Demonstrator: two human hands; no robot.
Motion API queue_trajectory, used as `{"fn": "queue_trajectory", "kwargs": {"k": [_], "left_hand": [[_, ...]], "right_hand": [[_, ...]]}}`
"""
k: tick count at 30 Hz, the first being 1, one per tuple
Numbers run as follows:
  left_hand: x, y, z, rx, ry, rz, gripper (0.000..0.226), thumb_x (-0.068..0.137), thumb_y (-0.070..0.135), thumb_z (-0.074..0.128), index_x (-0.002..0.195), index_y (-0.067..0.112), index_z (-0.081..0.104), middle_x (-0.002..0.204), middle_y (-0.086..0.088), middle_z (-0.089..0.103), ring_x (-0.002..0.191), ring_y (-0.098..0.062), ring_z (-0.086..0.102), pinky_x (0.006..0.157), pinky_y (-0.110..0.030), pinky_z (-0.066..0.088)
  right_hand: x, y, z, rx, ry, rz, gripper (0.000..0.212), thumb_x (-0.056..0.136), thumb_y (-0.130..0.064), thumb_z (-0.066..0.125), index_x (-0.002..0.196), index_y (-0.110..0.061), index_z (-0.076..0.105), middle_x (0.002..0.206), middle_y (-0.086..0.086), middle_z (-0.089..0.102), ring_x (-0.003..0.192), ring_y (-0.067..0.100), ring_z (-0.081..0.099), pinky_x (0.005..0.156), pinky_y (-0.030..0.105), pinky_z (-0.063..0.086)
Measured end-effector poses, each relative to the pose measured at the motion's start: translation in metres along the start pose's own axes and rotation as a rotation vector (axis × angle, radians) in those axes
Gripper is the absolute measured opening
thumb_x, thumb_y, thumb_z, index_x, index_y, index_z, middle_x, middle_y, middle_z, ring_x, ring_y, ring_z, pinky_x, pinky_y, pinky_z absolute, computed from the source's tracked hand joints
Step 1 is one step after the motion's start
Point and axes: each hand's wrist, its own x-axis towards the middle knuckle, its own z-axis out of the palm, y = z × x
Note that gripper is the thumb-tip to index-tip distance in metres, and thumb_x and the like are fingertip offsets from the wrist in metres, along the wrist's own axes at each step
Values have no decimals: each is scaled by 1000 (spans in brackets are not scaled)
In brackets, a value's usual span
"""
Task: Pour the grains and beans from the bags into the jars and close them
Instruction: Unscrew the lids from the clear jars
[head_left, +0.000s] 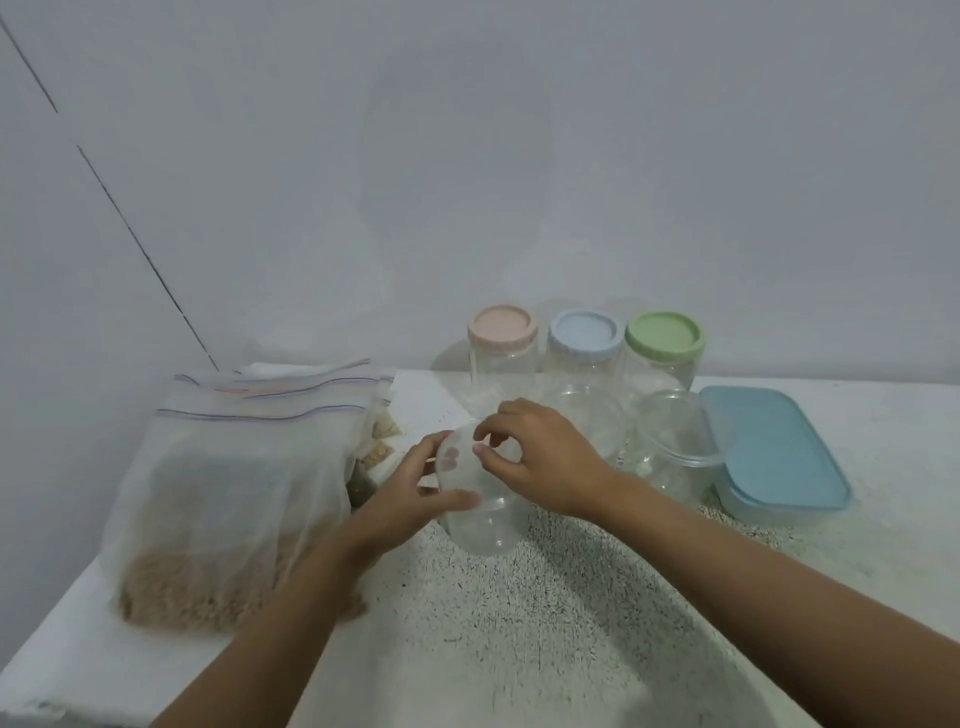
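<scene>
Above speckled counter (519, 623), left grip (410, 499) clasps clear tub (483, 535) while right grip (540, 457) pinches its lid (462, 480).

Three lidded glass jars (584, 353) stand at the back. Clear plastic grain bags (234, 493) lie left, a blue-lidded rectangular plastic box (774, 452) right.

a home kitchen: speckled counter (545, 597), lidded storage jars (584, 353), bags of grain (223, 483).

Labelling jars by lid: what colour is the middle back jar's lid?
Light blue; the middle jar's lid shows best in the head view.
</scene>
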Motion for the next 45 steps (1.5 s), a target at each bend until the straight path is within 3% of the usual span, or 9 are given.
{"fn": "queue_trajectory", "kwargs": {"k": [4,9,15,25,32,34,37,40,45], "left_hand": [[-18,-7,15,172,-74,44,91,63,61,87,140,53,39,141,23,45,126,0,53,95,-18,50],[-11,-16,49,91,-94,175,108,62,24,101,150,29,38,144,-3,54,134,-24,54,106,-49,51],[1,-11,87,264,-23,401,89,74,-4,86,144,31,45,138,9,60,132,-16,56,103,-28,50],[9,-8,77,174,-178,242,77,68,13,95,134,13,56,131,-5,65,126,-27,61,105,-44,51],[0,5,80,231,-218,207,88,65,47,93,140,47,46,139,15,57,132,0,52,110,-32,48],[1,7,80,209,-241,214,83,71,26,92,132,58,47,134,12,56,127,9,52,104,-25,49],[1,5,81,201,-274,195,72,75,0,86,128,36,53,124,13,62,120,14,53,92,-14,48],[2,3,81,198,-277,175,65,76,-2,85,131,18,58,130,12,65,125,-8,59,97,-21,49],[-1,4,83,173,-256,186,80,67,2,91,124,47,58,121,38,61,117,8,59,91,-13,49]], "right_hand": [[-22,-11,7,-57,-44,29,39,99,-47,55,126,-21,64,114,-3,53,108,12,43,92,30,40],[-41,-16,8,-88,-88,105,43,101,-48,43,125,-16,58,128,1,52,115,17,47,101,36,41],[-62,-3,9,-79,11,87,65,92,-66,46,131,-16,56,123,-4,58,111,12,48,102,29,37],[-53,19,-12,27,-181,-172,58,82,-60,65,127,-24,65,125,-7,62,117,10,51,103,30,39],[-36,-4,-35,79,-435,-241,42,76,-55,56,104,-31,76,118,-12,70,120,8,54,107,40,41],[-36,-11,-37,100,-438,-185,40,83,-52,56,108,-28,75,122,-5,69,120,12,56,105,42,43],[-44,-13,-34,-197,-273,-165,49,95,-60,51,132,-29,60,127,2,59,118,19,50,98,43,44],[-54,-10,-31,-412,-244,-112,59,91,-72,46,133,-31,54,127,5,54,115,24,47,92,43,45],[-51,-10,-50,17,-432,-220,29,82,-32,73,110,-24,73,120,-4,64,112,14,56,96,39,49]]}}
